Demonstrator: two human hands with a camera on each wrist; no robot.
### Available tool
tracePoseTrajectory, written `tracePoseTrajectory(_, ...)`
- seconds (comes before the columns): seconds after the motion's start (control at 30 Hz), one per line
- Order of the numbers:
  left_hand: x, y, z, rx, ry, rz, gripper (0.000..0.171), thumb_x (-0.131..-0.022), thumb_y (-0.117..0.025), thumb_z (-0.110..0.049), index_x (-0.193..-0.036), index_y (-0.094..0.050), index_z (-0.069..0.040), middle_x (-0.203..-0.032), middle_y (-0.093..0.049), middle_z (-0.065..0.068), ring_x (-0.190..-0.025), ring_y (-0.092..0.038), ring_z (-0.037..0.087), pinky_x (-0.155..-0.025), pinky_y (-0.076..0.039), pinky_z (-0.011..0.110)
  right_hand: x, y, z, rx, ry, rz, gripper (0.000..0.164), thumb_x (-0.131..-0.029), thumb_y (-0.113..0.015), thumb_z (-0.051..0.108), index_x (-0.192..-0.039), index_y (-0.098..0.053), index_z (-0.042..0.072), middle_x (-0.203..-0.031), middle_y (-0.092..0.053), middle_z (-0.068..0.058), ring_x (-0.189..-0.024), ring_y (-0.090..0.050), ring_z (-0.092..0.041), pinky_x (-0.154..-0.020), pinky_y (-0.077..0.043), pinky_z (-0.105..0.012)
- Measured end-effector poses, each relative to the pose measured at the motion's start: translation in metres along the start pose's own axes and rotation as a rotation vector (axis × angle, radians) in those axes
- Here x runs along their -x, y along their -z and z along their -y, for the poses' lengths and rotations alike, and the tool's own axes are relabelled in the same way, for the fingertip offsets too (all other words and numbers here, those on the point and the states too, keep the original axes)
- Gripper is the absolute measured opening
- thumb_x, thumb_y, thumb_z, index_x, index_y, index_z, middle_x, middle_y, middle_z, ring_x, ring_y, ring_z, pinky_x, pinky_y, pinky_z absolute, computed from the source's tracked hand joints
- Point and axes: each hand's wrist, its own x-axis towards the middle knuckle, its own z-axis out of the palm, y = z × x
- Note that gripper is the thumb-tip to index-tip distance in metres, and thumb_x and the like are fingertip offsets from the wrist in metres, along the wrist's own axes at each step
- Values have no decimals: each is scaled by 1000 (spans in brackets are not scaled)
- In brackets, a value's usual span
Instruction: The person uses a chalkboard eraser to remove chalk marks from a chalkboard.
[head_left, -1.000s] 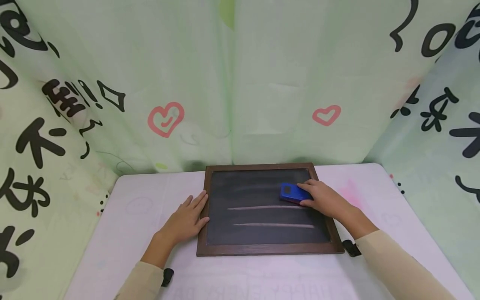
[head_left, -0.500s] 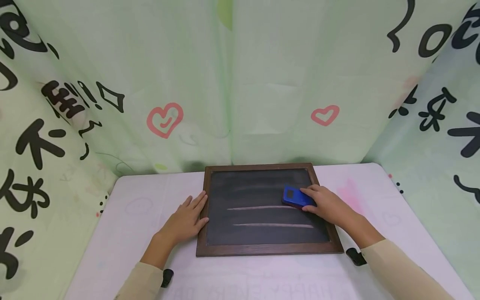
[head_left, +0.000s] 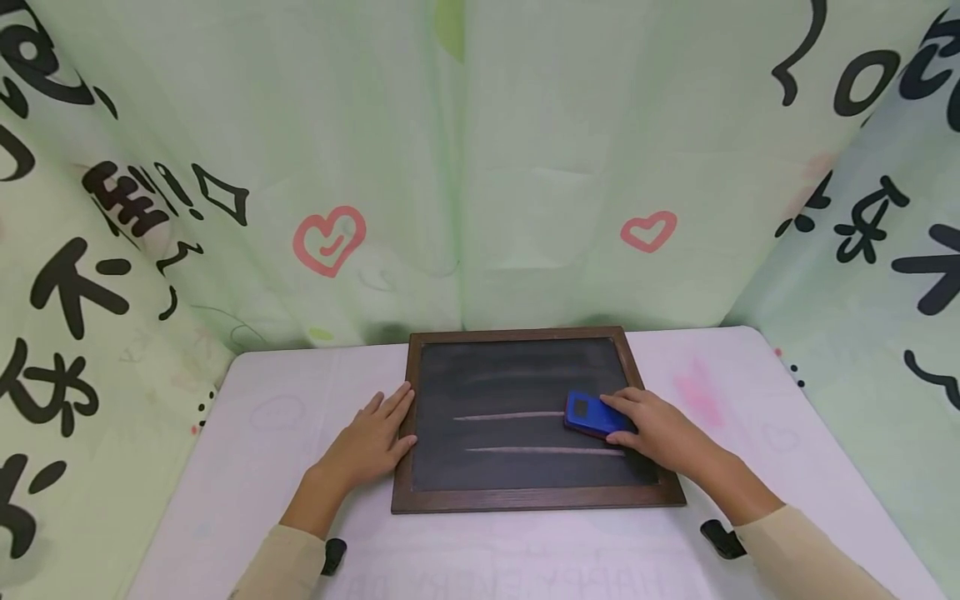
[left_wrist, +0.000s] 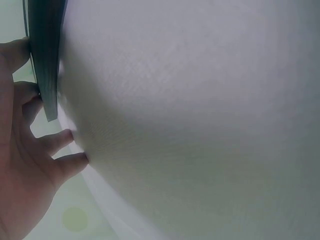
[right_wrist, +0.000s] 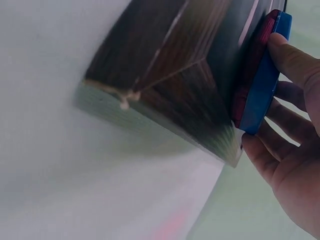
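Note:
A small chalkboard (head_left: 510, 475) in a dark brown wooden frame lies on the table, with two pale chalk lines across it and faint smears above them. My right hand (head_left: 663, 429) grips a blue board eraser (head_left: 591, 412) against the board's right half, thumb on the near side. It covers the right end of the upper line. In the right wrist view the eraser (right_wrist: 262, 75) shows a dark red felt underside. My left hand (head_left: 367, 446) rests with straight fingers against the frame's left edge; in the left wrist view its fingers (left_wrist: 72, 165) touch frame and tabletop.
The table (head_left: 262, 433) has a white cover with a pink patch on the right. Pale green curtains (head_left: 540, 167) with black writing and pink hearts hang behind and at both sides. Dark wrist devices (head_left: 722, 539) sit at both cuffs.
My right hand has drawn the eraser down the board toward me, from above the upper chalk line to over its right end. The left hand has stayed put.

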Motion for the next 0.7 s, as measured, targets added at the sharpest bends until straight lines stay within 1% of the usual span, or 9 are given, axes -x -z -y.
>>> tracePoseTrajectory(0.27,1,1,-1,10,-10,-9,70,-107,-54,-38,-163,-29,-6,-172,-26,9,-150,-32,52,-114,-37,70,-2,-3,5,4,24,-23,61,-91,-80,29,-139,-62,-3,-130,-64,-21,-119,-64,-39,-97,-57,-53)
tracePoseTrajectory(0.4,2,1,-1,12,-15,-19,70,-106,-54,-38,-163,-31,-5,-171,-27,10,-150,-33,52,-113,-38,70,-7,-5,11,9,30,-21,61,-91,-80,30,-140,-62,-3,-131,-64,-21,-119,-64,-39,-98,-56,-54)
tracePoseTrajectory(0.53,2,1,0,8,-7,-8,71,-106,-54,-38,-164,-29,-6,-172,-25,9,-151,-32,51,-114,-37,69,-12,-7,18,16,37,-10,62,-92,-79,31,-141,-61,-3,-132,-64,-21,-120,-64,-39,-98,-56,-54)
tracePoseTrajectory(0.7,1,1,-1,19,-12,-14,71,-106,-54,-38,-163,-29,-6,-171,-26,9,-150,-32,52,-114,-37,70,-20,-10,29,27,63,-8,62,-93,-78,32,-142,-60,-3,-131,-64,-20,-120,-64,-38,-98,-56,-52)
